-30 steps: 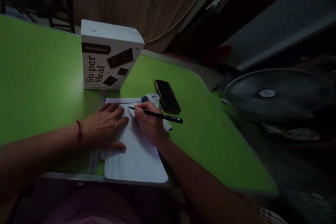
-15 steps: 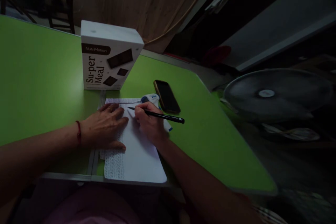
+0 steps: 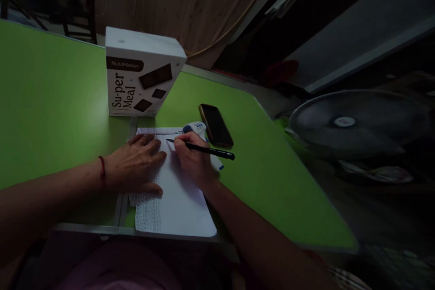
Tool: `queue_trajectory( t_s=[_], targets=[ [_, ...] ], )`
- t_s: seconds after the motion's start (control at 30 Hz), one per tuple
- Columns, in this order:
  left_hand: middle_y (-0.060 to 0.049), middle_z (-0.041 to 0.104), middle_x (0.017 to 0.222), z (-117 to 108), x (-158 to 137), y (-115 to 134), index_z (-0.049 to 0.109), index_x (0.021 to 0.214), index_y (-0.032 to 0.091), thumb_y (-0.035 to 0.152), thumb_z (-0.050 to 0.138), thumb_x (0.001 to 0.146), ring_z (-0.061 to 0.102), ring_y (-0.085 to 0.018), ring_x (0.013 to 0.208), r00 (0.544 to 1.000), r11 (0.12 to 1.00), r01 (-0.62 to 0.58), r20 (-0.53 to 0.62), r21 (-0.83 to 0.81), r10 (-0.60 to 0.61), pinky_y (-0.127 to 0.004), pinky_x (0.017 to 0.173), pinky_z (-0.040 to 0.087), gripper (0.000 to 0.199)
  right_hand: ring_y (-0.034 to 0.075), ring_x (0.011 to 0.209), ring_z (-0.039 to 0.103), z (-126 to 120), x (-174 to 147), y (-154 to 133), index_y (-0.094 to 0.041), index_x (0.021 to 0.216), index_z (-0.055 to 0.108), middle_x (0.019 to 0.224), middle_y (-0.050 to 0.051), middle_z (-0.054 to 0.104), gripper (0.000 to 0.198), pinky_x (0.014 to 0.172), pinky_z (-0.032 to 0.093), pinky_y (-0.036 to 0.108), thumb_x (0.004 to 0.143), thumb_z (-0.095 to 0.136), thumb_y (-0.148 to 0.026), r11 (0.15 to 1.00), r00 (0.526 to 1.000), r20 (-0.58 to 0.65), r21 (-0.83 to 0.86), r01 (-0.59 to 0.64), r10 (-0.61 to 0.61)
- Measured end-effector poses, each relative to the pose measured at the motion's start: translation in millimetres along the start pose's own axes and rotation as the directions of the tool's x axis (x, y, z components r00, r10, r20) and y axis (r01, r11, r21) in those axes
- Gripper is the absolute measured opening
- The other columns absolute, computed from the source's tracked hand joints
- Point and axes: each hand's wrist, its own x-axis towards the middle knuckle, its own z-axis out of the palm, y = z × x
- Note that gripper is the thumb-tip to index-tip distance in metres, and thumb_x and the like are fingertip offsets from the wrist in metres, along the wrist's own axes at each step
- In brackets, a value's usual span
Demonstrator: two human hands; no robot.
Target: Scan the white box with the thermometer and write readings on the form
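Observation:
A white sheet of paper (image 3: 183, 208) lies at the near edge of the green table, with rows of handwriting down its left side. My left hand (image 3: 137, 163) rests flat on the written part, fingers spread. In a writing grip, my right hand (image 3: 195, 161) holds a black pen (image 3: 214, 150), its tip at the upper part of the sheet. Just beyond that hand is a white and blue thermometer-like device (image 3: 194, 128), partly covered by the fingers. Another sheet shows slightly from beneath the top one.
A white "Su-per Meal" box (image 3: 136, 77) stands upright behind the paper. To the right of the device lies a dark phone (image 3: 216, 124) in a brown case. The green table (image 3: 272, 181) ends at the right, where a round fan (image 3: 345, 121) stands beyond it.
The pen's back end has swung slightly left and its tip has shifted a little to the right. My left hand stays in place.

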Motion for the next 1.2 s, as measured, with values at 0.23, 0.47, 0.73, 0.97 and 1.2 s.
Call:
queue_trajectory(
  t_s=[0.23,0.47,0.73,0.97,1.2],
  targets=[
    [-0.017,0.058,0.125,-0.3,-0.3,0.2,0.061,0.119,0.013,0.063,0.072,0.082,0.049,-0.038,0.124,1.0,1.0,-0.004,-0.017,0.007,0.004,-0.05,0.109,0.038,0.064,0.016,0.058,0.053,-0.5,-1.2,-1.0,-0.024,0.071,0.055,0.055,-0.005,0.051,0.012,0.055,0.043,0.03,0.076,0.057,-0.034,0.999,1.0,-0.015,0.016,-0.027,0.027],
    [-0.017,0.059,0.123,1.7,-0.4,-0.7,0.061,0.116,0.014,0.063,0.073,0.08,0.05,-0.037,0.123,0.999,1.0,-0.014,-0.05,0.025,0.015,-0.05,0.107,0.04,0.062,0.016,0.056,0.052,-1.0,0.6,0.1,-0.024,0.07,0.055,0.053,-0.005,0.049,0.01,0.055,0.044,0.03,0.076,0.056,-0.032,1.0,1.0,0.001,-0.008,0.0,0.0],
    [-0.018,0.057,0.124,1.0,-1.4,-1.9,0.062,0.119,0.011,0.062,0.075,0.08,0.049,-0.039,0.125,0.999,1.0,-0.013,-0.03,-0.014,0.013,-0.052,0.111,0.038,0.065,0.017,0.062,0.056,-2.5,0.2,5.8,-0.024,0.081,0.058,0.068,-0.001,0.06,0.008,0.062,0.049,0.033,0.084,0.054,-0.03,0.976,0.982,-0.08,-0.151,0.156,-0.17],
    [-0.016,0.059,0.121,-11.9,0.9,-7.2,0.061,0.106,0.012,0.035,0.06,0.094,0.058,-0.03,0.11,0.982,0.992,0.079,-0.164,-0.099,-0.094,-0.045,0.092,0.052,0.026,0.025,0.095,0.064,-20.6,6.6,17.7,-0.019,0.12,0.067,0.101,0.013,0.066,0.041,0.078,0.053,0.037,0.091,0.042,-0.007,0.646,0.854,0.287,-0.562,0.516,-0.433],
    [-0.01,0.04,0.139,-21.0,-6.2,-74.0,0.039,0.128,0.025,0.05,0.056,0.096,0.03,-0.033,0.138,0.376,0.815,0.445,-0.749,-0.37,-0.545,-0.057,0.104,0.042,0.044,0.026,0.093,0.062,-23.5,6.5,17.2,-0.02,0.126,0.065,0.101,0.014,0.065,0.046,0.066,0.052,0.034,0.091,0.042,-0.001,0.439,0.846,0.418,-0.726,0.53,-0.331]
  ],
)
